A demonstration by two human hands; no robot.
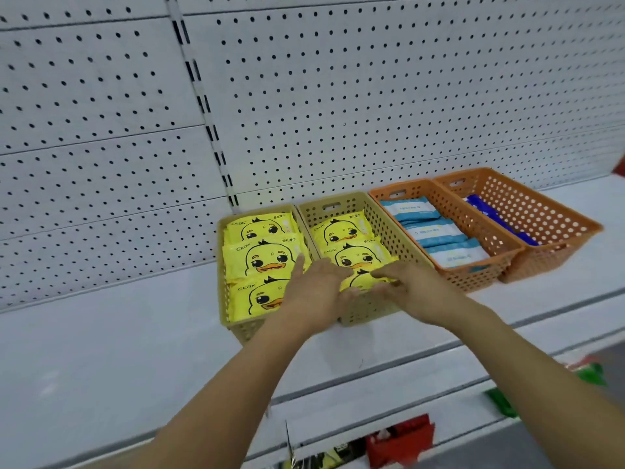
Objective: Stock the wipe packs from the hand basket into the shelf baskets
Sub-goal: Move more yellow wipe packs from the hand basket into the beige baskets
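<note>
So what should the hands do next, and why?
Probably press the front duck pack down flat and let go: the left hand and right hand are on it at the basket front, with two packs lying behind it.

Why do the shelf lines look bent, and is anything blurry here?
Head view: the wide-angle lens bows the pegboard seams and the shelf edge. Head view: light is soft and even, shadows faint. Head view: the left hand and right hand look slightly smeared; the duck packs read sharp.

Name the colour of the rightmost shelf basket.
Orange. The rightmost basket shows best in the head view, the only one.
</note>
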